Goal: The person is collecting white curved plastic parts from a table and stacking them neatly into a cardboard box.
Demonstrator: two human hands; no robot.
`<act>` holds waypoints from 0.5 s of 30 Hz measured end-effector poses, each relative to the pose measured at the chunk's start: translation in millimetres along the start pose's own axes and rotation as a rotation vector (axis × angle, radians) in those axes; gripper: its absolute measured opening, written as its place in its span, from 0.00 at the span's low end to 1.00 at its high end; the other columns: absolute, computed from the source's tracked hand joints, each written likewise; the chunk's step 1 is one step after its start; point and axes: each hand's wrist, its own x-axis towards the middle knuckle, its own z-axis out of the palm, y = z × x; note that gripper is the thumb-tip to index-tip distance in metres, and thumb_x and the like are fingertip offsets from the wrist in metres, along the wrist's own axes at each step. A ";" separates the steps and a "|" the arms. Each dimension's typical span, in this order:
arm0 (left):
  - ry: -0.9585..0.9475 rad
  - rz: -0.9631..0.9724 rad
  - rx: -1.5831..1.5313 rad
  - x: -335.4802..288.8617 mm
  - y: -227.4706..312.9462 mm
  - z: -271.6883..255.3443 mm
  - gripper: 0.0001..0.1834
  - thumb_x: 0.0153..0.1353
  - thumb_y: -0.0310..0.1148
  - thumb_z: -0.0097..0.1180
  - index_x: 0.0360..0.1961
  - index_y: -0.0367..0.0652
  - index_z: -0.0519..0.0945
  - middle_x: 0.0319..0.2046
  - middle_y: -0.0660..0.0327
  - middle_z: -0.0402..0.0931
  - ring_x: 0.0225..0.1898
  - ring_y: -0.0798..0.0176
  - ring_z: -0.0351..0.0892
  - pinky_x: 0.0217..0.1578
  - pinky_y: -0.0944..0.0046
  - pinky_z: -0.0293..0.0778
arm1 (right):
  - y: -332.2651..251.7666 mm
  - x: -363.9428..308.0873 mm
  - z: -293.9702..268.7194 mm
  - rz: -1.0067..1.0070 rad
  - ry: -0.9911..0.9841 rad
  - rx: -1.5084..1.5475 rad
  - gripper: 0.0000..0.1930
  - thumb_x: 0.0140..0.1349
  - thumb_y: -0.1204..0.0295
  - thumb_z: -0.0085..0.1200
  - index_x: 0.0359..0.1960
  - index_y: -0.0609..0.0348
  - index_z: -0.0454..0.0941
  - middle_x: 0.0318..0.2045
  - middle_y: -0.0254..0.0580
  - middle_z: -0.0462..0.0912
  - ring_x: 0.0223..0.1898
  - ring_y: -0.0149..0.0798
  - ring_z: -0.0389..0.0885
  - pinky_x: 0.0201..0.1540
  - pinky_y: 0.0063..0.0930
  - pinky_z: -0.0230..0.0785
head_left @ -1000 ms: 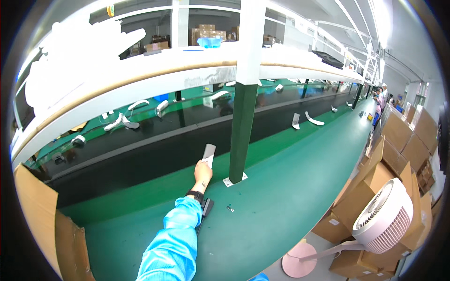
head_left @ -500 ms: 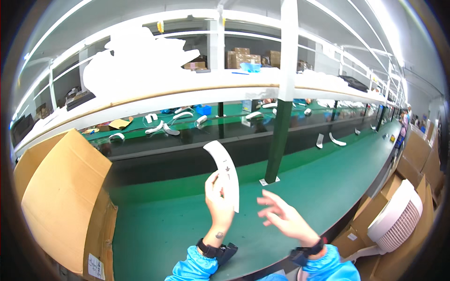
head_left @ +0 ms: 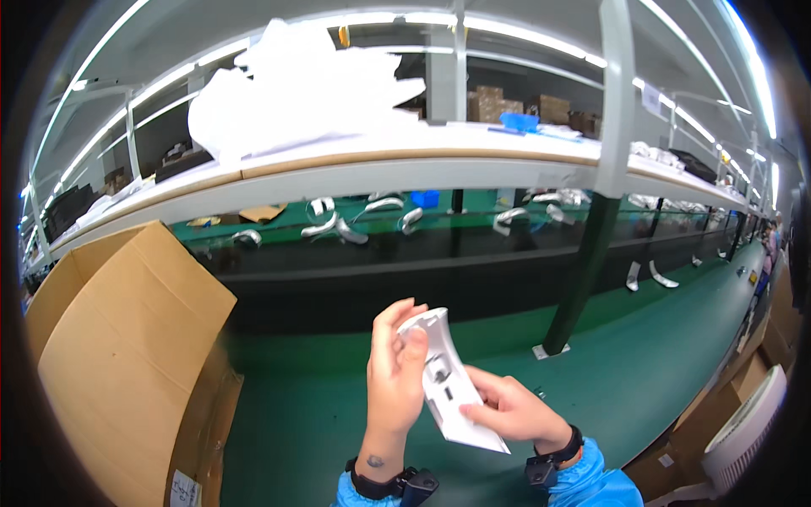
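Head view: a white curved shell (head_left: 448, 407) sits tilted above the green worktop (head_left: 312, 431), right of a cardboard box (head_left: 135, 346). Both hands have it in their grip — the left hand (head_left: 394, 380) cups its far end, thumb over the hollow face, while the right hand (head_left: 517, 411) pinches its right edge. It looks light, stiff and smooth, perhaps slippery; the 2 long edges seem the safest hold, clear of the cut-outs.
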 end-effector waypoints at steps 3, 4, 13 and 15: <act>-0.204 -0.233 -0.215 12.7 -2.7 -8.7 0.26 0.69 0.50 0.37 0.47 0.33 0.70 0.31 0.55 0.77 0.32 0.67 0.78 0.30 0.71 0.74 | -7.4 9.1 2.1 0.071 -0.108 0.010 0.24 0.62 0.74 0.47 0.60 0.66 0.59 0.30 0.41 0.81 0.30 0.29 0.81 0.33 0.23 0.72; -0.187 -0.260 -0.208 15.8 -7.8 -11.5 0.26 0.69 0.50 0.37 0.47 0.33 0.70 0.31 0.55 0.77 0.32 0.67 0.78 0.30 0.71 0.74 | -8.0 13.0 1.6 0.116 -0.123 -0.043 0.24 0.62 0.76 0.48 0.60 0.68 0.59 0.31 0.40 0.81 0.30 0.26 0.79 0.33 0.21 0.71; -0.213 -0.339 -0.521 15.5 -13.4 -6.2 0.30 0.70 0.52 0.30 0.40 0.32 0.72 0.20 0.55 0.75 0.18 0.68 0.74 0.22 0.71 0.71 | -10.8 6.0 14.5 0.021 -0.074 -0.025 0.20 0.64 0.71 0.49 0.53 0.69 0.59 0.29 0.45 0.81 0.27 0.31 0.81 0.29 0.22 0.70; -0.171 -0.327 -0.565 10.6 -8.7 -6.2 0.30 0.69 0.53 0.30 0.39 0.32 0.72 0.20 0.55 0.75 0.18 0.67 0.74 0.22 0.71 0.70 | -5.3 4.0 20.3 0.026 -0.086 0.090 0.19 0.65 0.71 0.48 0.53 0.69 0.59 0.29 0.44 0.80 0.27 0.30 0.79 0.30 0.20 0.68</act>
